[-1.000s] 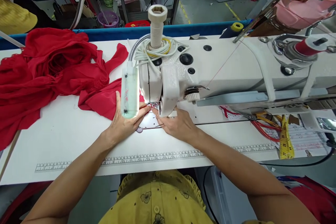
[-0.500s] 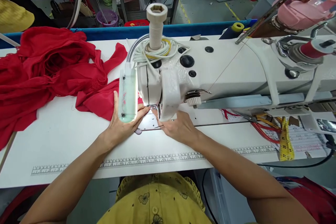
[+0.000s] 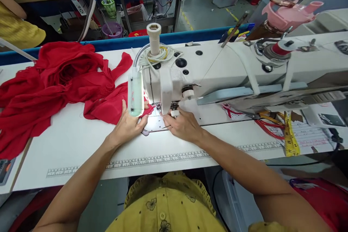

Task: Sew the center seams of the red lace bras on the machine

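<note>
So the red fabric is bunched on the left side of the table, and one flap of it runs right, behind the clear lamp, to a lacy-looking edge just beside the presser foot. The left hand sits at the near side of that flap, with its fingers reaching onto the cloth. The right hand is on the other side of the foot, right of the fabric edge and apart from it as far as I can see.

Left hand's palm down and fairly spread: the outermost finger points to the far side, the thumb points right, and the lamp blocks part of the fingers between. Right hand's bent at the knuckles with fingertips aimed left at the needle plate. Can't tell if they're pinching anything. Both forearms angle in from the near corners.

Compared with half a second ago, the left fingertips have backed off leftward from the foot, so more of the red edge shows and there's a gap between the hands. Right hand's pretty much parked. The view also takes in more of the far side now.
</note>
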Available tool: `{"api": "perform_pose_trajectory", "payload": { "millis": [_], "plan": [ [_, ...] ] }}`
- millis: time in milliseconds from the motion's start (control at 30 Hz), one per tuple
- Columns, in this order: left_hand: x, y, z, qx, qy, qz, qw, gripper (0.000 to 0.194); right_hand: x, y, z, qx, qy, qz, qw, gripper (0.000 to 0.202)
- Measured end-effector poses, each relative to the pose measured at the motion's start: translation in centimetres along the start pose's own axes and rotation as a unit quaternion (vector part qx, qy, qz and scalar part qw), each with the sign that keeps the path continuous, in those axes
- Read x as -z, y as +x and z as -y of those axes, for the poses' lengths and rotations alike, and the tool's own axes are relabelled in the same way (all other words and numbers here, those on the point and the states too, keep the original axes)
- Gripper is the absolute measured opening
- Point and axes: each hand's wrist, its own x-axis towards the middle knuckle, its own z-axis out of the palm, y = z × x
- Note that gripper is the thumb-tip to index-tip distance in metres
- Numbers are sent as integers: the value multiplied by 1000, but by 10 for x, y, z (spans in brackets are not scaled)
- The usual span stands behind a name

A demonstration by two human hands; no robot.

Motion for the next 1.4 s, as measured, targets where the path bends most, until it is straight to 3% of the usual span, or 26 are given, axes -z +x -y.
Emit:
{"api": "perform_pose_trajectory", "payload": {
  "millis": [100,200,367,467,533,600,700,867,933,967,1000,1033,1100,1133,1200,1267,1300,1400],
  "plan": [
    [7,-12,-2,8,-22,10,1000,22,-1,-1,-1,-3,-2,-13,1000,27],
    [11,-25,-3,12,-45,-19,999,20,-2,-2,-3,18,5,-47,999,29],
    [9,-42,-17,46,-103,-160,981,17,9,-2,7,20,76,-54,995,26],
    [10,-51,-36,52,-76,-242,966,15,22,0,28,-25,210,-51,976,20],
    [12,-57,-50,21,-90,-246,965,14,31,3,46,-69,324,-42,943,16],
    [15,-63,-64,0,-143,-219,965,15,39,8,62,-108,408,-38,906,23],
    [21,-69,-76,19,-191,-198,961,13,45,12,78,-144,504,-45,850,27],
    [28,-79,-78,11,-174,-171,970,9,60,-1,85,-206,682,3,702,33],
    [37,-85,-73,6,-139,-141,980,15,79,-13,78,-231,710,12,666,30],
    [45,-88,-69,10,-121,-120,985,16,92,-19,71,-240,703,4,670,28],
    [55,-92,-65,18,-110,-93,989,19,108,-24,63,-244,678,-13,693,25],
    [66,-94,-59,29,-111,-66,991,22,124,-28,52,-234,643,-4,729,23],
    [92,-96,-44,51,-157,4,986,28,152,-32,27,-177,535,81,822,16],
    [104,-94,-36,65,-180,47,980,29,162,-32,15,-144,460,133,866,17],
    [118,-85,-20,93,-166,90,978,28,168,-28,-6,-117,298,162,933,23],
    [116,-71,-9,84,-68,84,991,30,155,-24,-13,-130,130,171,968,22],
    [108,-63,-8,80,-8,72,994,32,143,-23,-11,-155,51,140,977,24],
    [64,-48,-19,48,110,-51,992,40,101,-26,12,-144,-21,18,989,32]
  ]
}}
